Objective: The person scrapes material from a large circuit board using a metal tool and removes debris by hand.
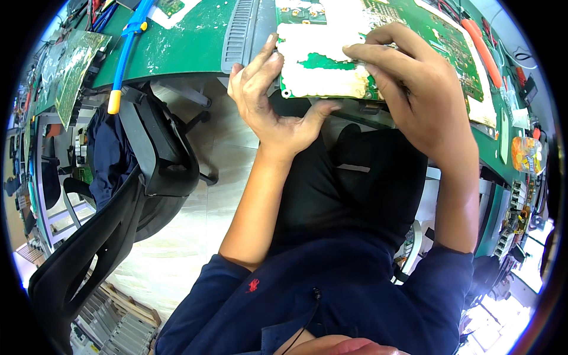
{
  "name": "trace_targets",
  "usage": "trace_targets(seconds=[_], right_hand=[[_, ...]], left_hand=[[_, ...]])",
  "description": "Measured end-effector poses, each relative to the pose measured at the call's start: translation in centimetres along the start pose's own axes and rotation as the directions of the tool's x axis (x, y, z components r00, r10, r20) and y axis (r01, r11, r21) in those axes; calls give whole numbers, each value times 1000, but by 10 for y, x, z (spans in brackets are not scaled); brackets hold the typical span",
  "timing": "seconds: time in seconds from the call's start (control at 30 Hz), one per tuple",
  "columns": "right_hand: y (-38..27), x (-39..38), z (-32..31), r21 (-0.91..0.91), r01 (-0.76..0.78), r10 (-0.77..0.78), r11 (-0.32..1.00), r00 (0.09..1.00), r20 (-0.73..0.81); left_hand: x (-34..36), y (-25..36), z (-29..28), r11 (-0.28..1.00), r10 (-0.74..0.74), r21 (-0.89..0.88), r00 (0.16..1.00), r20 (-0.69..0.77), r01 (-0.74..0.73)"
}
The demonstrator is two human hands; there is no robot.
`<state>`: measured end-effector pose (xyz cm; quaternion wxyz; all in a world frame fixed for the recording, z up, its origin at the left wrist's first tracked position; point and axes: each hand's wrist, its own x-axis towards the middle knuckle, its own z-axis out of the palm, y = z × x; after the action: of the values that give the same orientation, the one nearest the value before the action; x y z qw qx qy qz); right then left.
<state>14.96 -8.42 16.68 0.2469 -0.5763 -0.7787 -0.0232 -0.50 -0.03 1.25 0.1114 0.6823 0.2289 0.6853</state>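
Note:
A green circuit board (322,61) with a thick, crusty white coating (313,40) is at the edge of the green work table, tilted toward me. My left hand (269,103) grips its left side, fingers along the edge and thumb below the near edge. My right hand (417,83) is over the right part of the board, fingers bent and fingertips at the coating beside a bare green patch. Whether a bit of coating is pinched between them cannot be made out. The board's right side is partly hidden by this hand.
A larger green board (438,29) lies to the right, near an orange-handled tool (482,53). A grey vented case (239,35) stands left of my board. A blue tube with a yellow tip (121,71) overhangs the table's left edge. An office chair (160,136) stands at left.

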Motion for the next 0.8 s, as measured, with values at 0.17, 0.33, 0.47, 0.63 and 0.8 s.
trace_targets(seconds=[0.17,0.33,0.47,0.63,0.8], right_hand=[[-6,-2,8,69,-77,82,995,994,-77],[-4,5,13,6,-32,32,999,993,-109],[-6,7,14,-91,-16,6,996,994,-112],[-6,10,15,-140,15,-29,990,995,-97],[-4,10,14,-125,8,-18,992,996,-82]], left_hand=[[0,-1,-1,1000,-2,2,1000,-9,2],[1,2,-10,999,-13,42,993,117,9],[2,3,-8,999,-8,54,994,109,2],[1,2,-8,998,-4,57,996,92,-2],[1,1,-7,998,8,60,996,86,-13]])
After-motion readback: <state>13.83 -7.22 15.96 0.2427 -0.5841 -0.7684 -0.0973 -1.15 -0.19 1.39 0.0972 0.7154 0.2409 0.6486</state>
